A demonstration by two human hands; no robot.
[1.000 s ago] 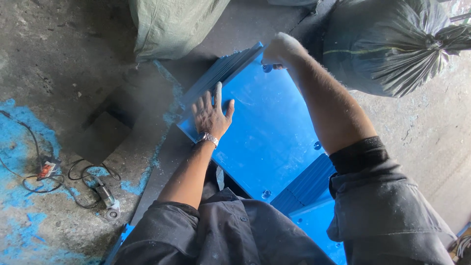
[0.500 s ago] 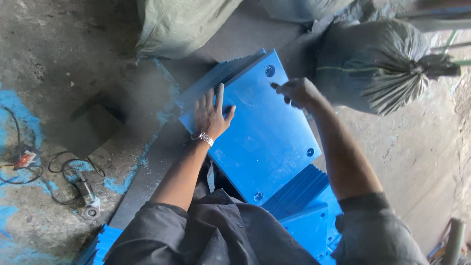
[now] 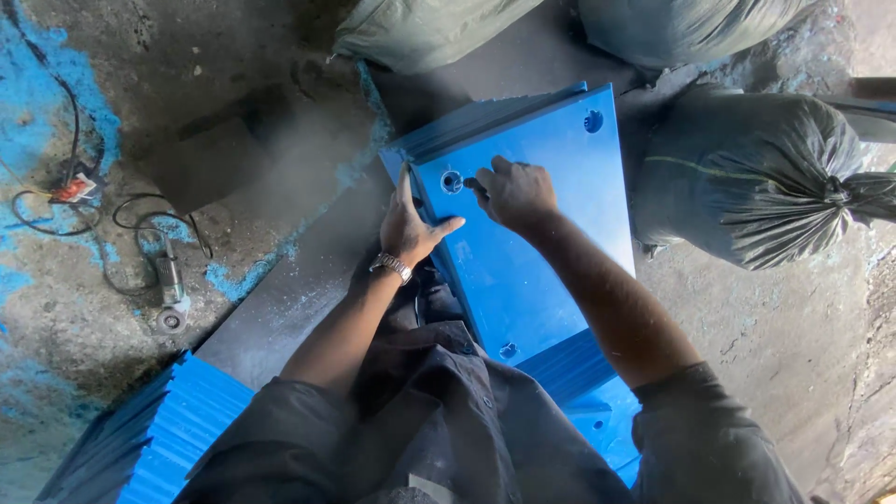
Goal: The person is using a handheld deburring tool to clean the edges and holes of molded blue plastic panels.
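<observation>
A blue plastic plate (image 3: 541, 233) with round holes near its corners tops a stack of like plates on a grey slab. My left hand (image 3: 411, 229), with a watch on the wrist, grips the plate's left edge, thumb on top. My right hand (image 3: 513, 191) rests on the plate with its fingers curled at the hole (image 3: 452, 181) near the far left corner; whether it holds a small tool is hidden. A second hole (image 3: 593, 120) shows at the far right corner.
Tied grey sacks (image 3: 747, 177) lie to the right and at the back (image 3: 420, 28). An angle grinder (image 3: 171, 289) with its cable lies on the dusty floor at left. More blue plates (image 3: 177, 429) are stacked at lower left and under my right arm (image 3: 597, 411).
My left hand slid from flat on the plate to gripping its left edge. My right hand moved from the far right side to the hole at the far left corner.
</observation>
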